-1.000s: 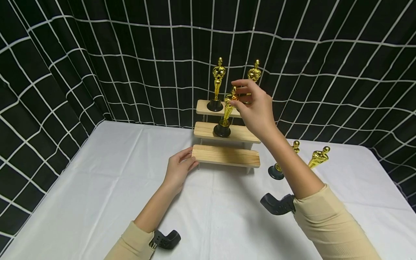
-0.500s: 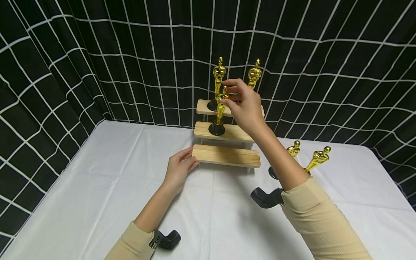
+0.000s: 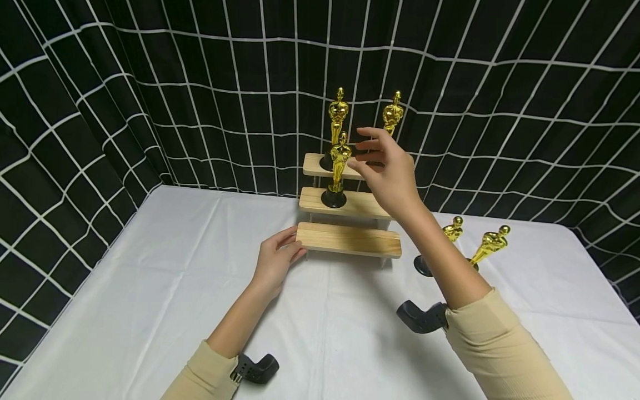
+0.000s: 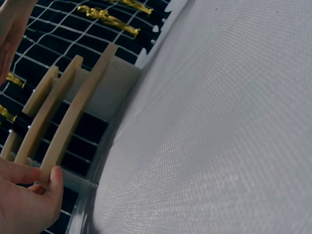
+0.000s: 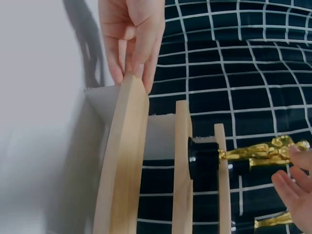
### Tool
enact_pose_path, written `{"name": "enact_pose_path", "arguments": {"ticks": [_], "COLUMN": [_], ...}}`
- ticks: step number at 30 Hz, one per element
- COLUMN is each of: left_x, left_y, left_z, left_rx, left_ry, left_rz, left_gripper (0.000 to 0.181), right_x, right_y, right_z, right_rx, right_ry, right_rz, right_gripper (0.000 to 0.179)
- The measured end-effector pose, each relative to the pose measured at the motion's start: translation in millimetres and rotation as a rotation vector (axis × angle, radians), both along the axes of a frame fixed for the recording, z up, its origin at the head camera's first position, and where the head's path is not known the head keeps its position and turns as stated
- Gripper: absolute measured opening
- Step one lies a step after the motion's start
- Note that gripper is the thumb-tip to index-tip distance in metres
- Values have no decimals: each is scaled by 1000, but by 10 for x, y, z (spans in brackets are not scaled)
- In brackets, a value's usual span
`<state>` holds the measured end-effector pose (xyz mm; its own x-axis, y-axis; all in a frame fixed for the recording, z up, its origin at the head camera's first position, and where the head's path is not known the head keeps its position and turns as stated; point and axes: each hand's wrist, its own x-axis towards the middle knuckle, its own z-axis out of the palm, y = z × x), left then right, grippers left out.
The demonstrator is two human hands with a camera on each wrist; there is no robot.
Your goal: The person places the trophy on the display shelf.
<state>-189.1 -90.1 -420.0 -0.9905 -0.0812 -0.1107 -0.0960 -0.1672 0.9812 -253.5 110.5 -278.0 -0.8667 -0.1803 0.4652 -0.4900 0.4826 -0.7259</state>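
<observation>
A three-tier wooden display stand (image 3: 350, 239) stands on the white cloth. My left hand (image 3: 272, 261) pinches the left end of its lowest board between thumb and fingers, as the left wrist view also shows. On the left part of the middle board a gold trophy figurine (image 3: 339, 166) with a black base stands upright. Just to its right is my right hand (image 3: 392, 178), fingers spread and softly bent, holding nothing. Behind, on the top board, are a left figurine (image 3: 338, 111) and a right figurine (image 3: 393, 114), whose lower part the right hand hides.
Right of the stand, two more gold figurines are on the cloth, a nearer-left one (image 3: 452, 228) and a tilted-looking one (image 3: 492, 244), both partly behind the right forearm. A black curtain (image 3: 225, 111) with white grid lines hangs behind the table.
The right hand moved left with the figurine along the middle board, then let go and drew back slightly right. The figurine now stands nearer the board's left end. The left hand stayed put.
</observation>
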Motion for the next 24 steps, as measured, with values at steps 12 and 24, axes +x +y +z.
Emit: {"name": "enact_pose_path", "arguments": {"ticks": [12,24], "left_x": [0,-7], "left_y": [0,9], "left_z": [0,0], "left_rx": [0,11], "left_ry": [-2,-3], "left_rz": [-1,8], "left_gripper": [44,44], "right_x": [333,647], "right_y": [384,792], "right_z": [-81,-145], "right_rx": [43,39], "right_ry": [82,124], "right_rz": [-119,-223], "right_gripper": [46,50]}}
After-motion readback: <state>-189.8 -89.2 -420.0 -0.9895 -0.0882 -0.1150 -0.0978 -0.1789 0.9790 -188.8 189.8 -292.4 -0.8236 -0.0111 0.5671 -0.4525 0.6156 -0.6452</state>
